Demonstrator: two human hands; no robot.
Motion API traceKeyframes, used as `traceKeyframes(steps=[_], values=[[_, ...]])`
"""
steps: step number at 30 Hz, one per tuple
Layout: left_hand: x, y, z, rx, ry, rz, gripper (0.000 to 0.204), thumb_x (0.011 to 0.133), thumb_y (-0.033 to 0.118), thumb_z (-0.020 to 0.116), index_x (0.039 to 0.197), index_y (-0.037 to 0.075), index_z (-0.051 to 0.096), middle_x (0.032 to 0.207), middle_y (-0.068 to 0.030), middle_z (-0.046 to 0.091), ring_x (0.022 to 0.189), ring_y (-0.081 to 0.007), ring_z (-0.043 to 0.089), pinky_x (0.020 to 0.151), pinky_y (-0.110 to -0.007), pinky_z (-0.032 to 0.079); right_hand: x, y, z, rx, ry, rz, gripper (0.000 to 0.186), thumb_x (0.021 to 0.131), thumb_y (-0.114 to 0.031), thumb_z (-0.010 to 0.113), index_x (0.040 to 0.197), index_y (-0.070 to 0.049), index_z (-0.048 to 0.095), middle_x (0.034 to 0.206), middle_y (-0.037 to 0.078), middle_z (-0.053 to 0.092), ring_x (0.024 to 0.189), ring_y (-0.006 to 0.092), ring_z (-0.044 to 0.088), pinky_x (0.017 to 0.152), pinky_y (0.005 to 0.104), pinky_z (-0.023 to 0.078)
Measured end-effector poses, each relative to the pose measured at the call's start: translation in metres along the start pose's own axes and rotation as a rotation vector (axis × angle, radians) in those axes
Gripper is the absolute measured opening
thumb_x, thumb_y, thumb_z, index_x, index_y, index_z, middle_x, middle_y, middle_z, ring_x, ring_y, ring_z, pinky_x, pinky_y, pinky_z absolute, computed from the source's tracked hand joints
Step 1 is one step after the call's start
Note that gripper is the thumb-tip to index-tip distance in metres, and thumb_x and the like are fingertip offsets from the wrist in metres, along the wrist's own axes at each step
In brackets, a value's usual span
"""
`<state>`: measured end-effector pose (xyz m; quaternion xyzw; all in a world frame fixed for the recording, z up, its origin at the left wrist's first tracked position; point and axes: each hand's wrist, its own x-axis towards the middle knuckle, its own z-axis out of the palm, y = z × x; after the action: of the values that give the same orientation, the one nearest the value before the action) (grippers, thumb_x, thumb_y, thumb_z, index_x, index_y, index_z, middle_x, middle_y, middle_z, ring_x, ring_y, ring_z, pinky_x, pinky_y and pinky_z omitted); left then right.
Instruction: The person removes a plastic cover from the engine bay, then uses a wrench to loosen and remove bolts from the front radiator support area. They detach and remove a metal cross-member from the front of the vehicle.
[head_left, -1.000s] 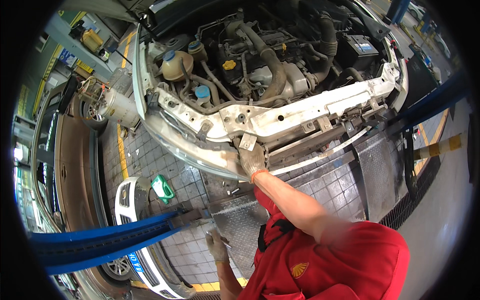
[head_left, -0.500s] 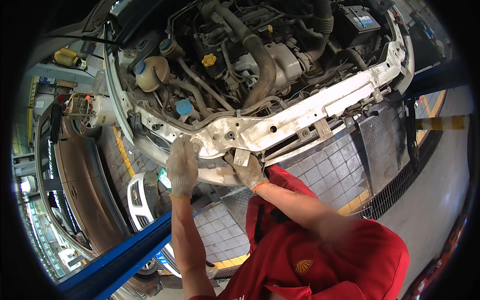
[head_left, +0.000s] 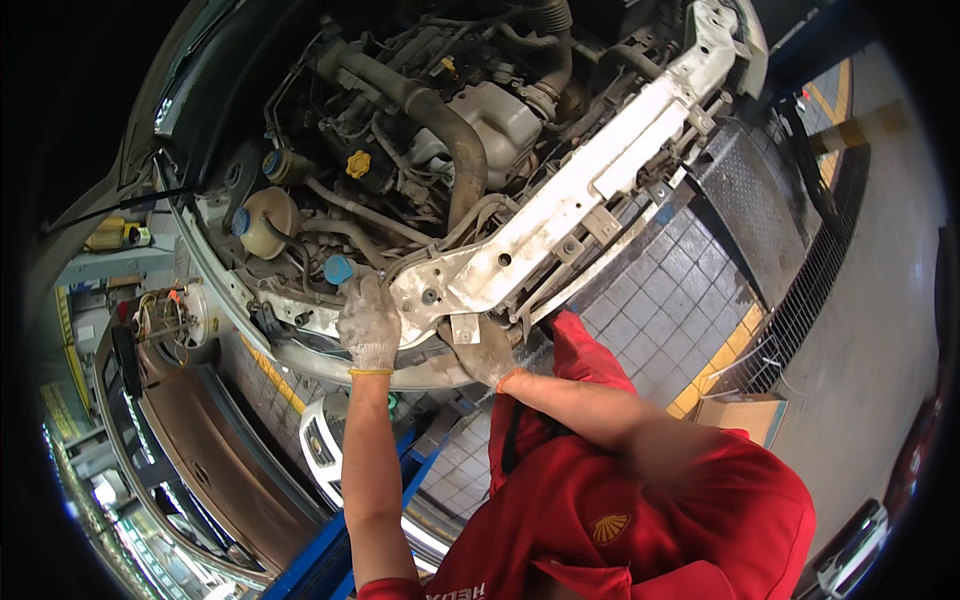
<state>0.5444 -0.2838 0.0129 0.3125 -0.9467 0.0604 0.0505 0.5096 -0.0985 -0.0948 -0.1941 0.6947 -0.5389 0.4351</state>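
Observation:
My left hand [head_left: 369,325], in a pale knit work glove, rests over the front panel [head_left: 415,290] of an opened car, just below a blue cap [head_left: 339,269]. Its fingers are bent over the panel, and anything under them is hidden. My right hand [head_left: 486,353], gloved too, reaches beneath the same white panel beside a small metal bracket [head_left: 466,328]. The bracket and panel cover its fingertips, so its grip does not show.
Behind the panel lie the engine [head_left: 490,125], a thick hose [head_left: 460,150] and a cream coolant reservoir [head_left: 268,224]. A brown car [head_left: 210,440] stands at left, near a blue lift beam [head_left: 310,560]. A cardboard box [head_left: 740,415] sits on the floor at right.
The view has turned and shifted, tilting the panel more steeply. My left hand has moved up the panel, close to the blue cap; my right hand stays by the bracket.

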Motion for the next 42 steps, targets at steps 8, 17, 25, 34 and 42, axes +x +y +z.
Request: traceKeyframes(steps=[8, 17, 25, 34, 42], values=[[0.001, -0.003, 0.004, -0.049, 0.034, 0.026, 0.028, 0.101, 0.025, 0.073, 0.124, 0.01, 0.068, 0.124, -0.0172, 0.07, 0.107, -0.0394, 0.074, 0.087, -0.05, 0.063, 0.01, 0.011, 0.004, -0.132, 0.142, -0.118, 0.063, 0.1, -0.059, 0.067, 0.126, -0.003, 0.074, 0.115, 0.025, 0.078, 0.108, 0.043, 0.074, 0.096, 0.0483, 0.056], [0.006, 0.001, -0.005, -0.078, -0.112, -0.033, 0.031, 0.106, 0.031, 0.066, 0.13, 0.011, 0.066, 0.134, -0.0186, 0.07, 0.11, -0.0398, 0.075, 0.092, -0.05, 0.063, -0.008, -0.022, -0.003, -0.121, 0.254, -0.027, 0.066, 0.103, -0.062, 0.064, 0.131, -0.004, 0.072, 0.121, 0.024, 0.077, 0.113, 0.0421, 0.072, 0.101, 0.0475, 0.055], [0.006, 0.006, -0.019, -0.109, -0.158, -0.058, 0.033, 0.108, 0.033, 0.064, 0.133, 0.012, 0.066, 0.132, -0.0175, 0.072, 0.113, -0.0386, 0.076, 0.093, -0.049, 0.064, -0.009, -0.024, 0.018, -0.14, 0.449, 0.113, 0.06, 0.101, -0.059, 0.065, 0.119, -0.003, 0.076, 0.112, 0.025, 0.079, 0.11, 0.0461, 0.073, 0.097, 0.0505, 0.056], [0.005, 0.006, -0.021, -0.115, -0.139, -0.04, 0.032, 0.108, 0.033, 0.064, 0.131, 0.012, 0.067, 0.133, -0.018, 0.071, 0.111, -0.0396, 0.076, 0.092, -0.05, 0.064, -0.006, -0.02, 0.001, -0.153, 0.284, 0.108, 0.068, 0.098, -0.066, 0.065, 0.119, -0.003, 0.077, 0.11, 0.024, 0.08, 0.105, 0.0418, 0.075, 0.096, 0.0491, 0.056], [0.006, 0.001, -0.006, -0.136, -0.131, -0.034, 0.033, 0.106, 0.037, 0.065, 0.129, 0.013, 0.066, 0.13, -0.0166, 0.071, 0.115, -0.0389, 0.074, 0.094, -0.051, 0.062, -0.007, -0.019, 0.006, -0.067, 0.356, 0.079, 0.067, 0.095, -0.067, 0.071, 0.118, -0.005, 0.078, 0.103, 0.02, 0.079, 0.098, 0.0358, 0.076, 0.092, 0.0474, 0.056]])
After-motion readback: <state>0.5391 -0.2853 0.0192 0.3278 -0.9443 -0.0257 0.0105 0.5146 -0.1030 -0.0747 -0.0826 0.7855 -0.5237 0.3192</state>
